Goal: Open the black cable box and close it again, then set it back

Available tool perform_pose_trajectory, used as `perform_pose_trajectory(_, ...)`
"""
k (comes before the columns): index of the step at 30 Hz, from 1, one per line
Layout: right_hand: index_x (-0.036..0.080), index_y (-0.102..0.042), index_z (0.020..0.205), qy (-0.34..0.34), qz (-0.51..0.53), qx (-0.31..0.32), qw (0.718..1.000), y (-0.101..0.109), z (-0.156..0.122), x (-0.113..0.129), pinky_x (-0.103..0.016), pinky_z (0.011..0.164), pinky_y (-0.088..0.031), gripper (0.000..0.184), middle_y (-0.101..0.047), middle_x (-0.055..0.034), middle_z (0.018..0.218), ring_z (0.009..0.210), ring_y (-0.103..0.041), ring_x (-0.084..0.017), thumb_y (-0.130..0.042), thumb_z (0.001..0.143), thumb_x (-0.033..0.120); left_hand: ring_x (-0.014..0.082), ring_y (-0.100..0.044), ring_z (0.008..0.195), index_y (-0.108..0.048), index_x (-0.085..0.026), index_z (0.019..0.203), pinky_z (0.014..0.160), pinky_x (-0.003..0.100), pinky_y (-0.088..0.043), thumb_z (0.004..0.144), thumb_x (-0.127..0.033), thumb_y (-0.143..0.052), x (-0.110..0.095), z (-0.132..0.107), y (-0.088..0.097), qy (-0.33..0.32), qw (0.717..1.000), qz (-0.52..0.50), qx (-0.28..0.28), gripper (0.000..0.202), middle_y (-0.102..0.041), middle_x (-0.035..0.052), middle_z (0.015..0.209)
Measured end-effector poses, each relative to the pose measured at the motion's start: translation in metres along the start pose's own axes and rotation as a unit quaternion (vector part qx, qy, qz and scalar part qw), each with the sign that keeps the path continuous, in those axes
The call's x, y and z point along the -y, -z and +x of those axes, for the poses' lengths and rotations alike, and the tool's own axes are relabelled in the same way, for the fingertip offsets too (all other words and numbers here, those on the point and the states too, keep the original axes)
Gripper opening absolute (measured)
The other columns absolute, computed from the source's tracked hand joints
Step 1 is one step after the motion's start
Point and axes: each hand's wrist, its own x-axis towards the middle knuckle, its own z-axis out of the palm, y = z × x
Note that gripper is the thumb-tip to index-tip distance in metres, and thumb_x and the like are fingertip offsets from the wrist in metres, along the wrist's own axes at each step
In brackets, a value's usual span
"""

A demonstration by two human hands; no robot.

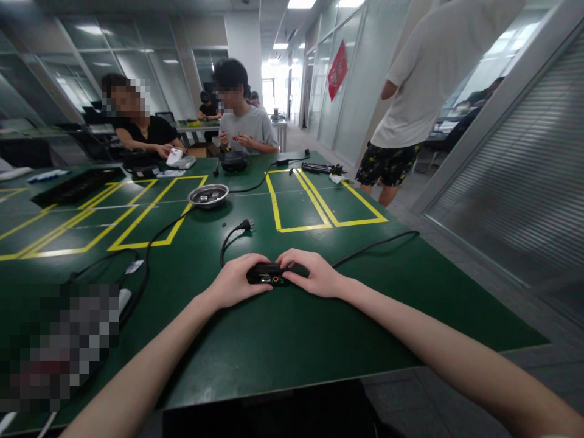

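Observation:
Between my hands, just above the green table (292,340), is a black power adapter (267,272). Its side facing me is open, and a small circuit board with a copper-coloured coil shows inside. My left hand (237,280) grips the left end, thumb below and fingers over the top. On the right end, my right hand (314,272) pinches the casing with thumb and fingers. One short cord leads from the left to a black plug (246,225) lying on the table. Another black cord (374,246) runs off to the right.
A metal bowl (208,196) with small metal parts stands ahead-left. Yellow tape rectangles (305,229) mark the table. A black tray (77,187) lies far left, another adapter (283,162) at the back. Two people sit across; one person (410,91) stands at right.

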Motion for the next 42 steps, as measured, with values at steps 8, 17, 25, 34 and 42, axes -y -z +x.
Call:
perform_pose_trajectory(8, 0.022, -0.060, 0.101, 0.026, -0.085, 0.034, 0.995, 0.000, 0.000, 0.005, -0.038, 0.091, -0.056, 0.010, -0.069, -0.0101, 0.114, 0.106, -0.066, -0.023, -0.064, 0.092, 0.019, 0.0243, -0.070, 0.095, -0.066, -0.021, 0.107, 0.086, 0.036, -0.056, 0.082, -0.034, -0.081, -0.001, -0.001, 0.000, -0.007, 1.000, 0.012, 0.006, 0.032, -0.073, 0.0062, 0.105)
perform_pose_trajectory(17, 0.020, -0.064, 0.115, 0.050, -0.100, 0.041, 0.993, -0.004, -0.003, -0.001, -0.043, 0.096, -0.055, 0.032, -0.065, -0.0131, 0.122, 0.113, -0.062, -0.026, -0.075, 0.085, 0.021, 0.0254, -0.069, 0.100, -0.068, -0.021, 0.117, 0.090, 0.038, -0.056, 0.086, -0.037, -0.078, -0.002, 0.000, 0.000, -0.015, 1.000, 0.019, 0.019, 0.036, -0.074, 0.0073, 0.109)
perform_pose_trajectory(25, 0.018, -0.062, 0.125, 0.000, -0.122, 0.039, 0.992, -0.007, -0.001, -0.002, -0.043, 0.092, -0.057, 0.039, -0.071, -0.0120, 0.115, 0.103, -0.065, -0.026, -0.070, 0.087, 0.019, 0.0260, -0.067, 0.102, -0.065, -0.021, 0.123, 0.091, 0.039, -0.055, 0.098, -0.042, -0.064, -0.009, 0.003, 0.002, -0.033, 0.998, 0.053, 0.023, 0.033, -0.074, 0.0088, 0.111)
perform_pose_trajectory(34, 0.017, -0.057, 0.136, 0.012, -0.148, 0.077, 0.986, -0.005, 0.000, 0.000, -0.042, 0.089, -0.058, 0.048, -0.069, -0.0136, 0.116, 0.103, -0.066, -0.026, -0.068, 0.089, 0.021, 0.0249, -0.069, 0.094, -0.067, -0.021, 0.115, 0.085, 0.037, -0.057, 0.094, -0.048, -0.067, -0.010, 0.003, 0.003, -0.012, 0.999, 0.041, 0.016, 0.035, -0.074, 0.0080, 0.105)
perform_pose_trajectory(42, 0.013, -0.055, 0.140, 0.036, -0.193, 0.076, 0.978, -0.007, -0.002, -0.003, -0.044, 0.091, -0.057, 0.046, -0.070, -0.0174, 0.119, 0.105, -0.066, -0.028, -0.063, 0.097, 0.027, 0.0260, -0.071, 0.096, -0.068, -0.020, 0.118, 0.087, 0.038, -0.057, 0.086, -0.044, -0.077, -0.005, 0.001, 0.002, -0.018, 0.999, 0.046, 0.008, 0.041, -0.074, 0.0086, 0.108)
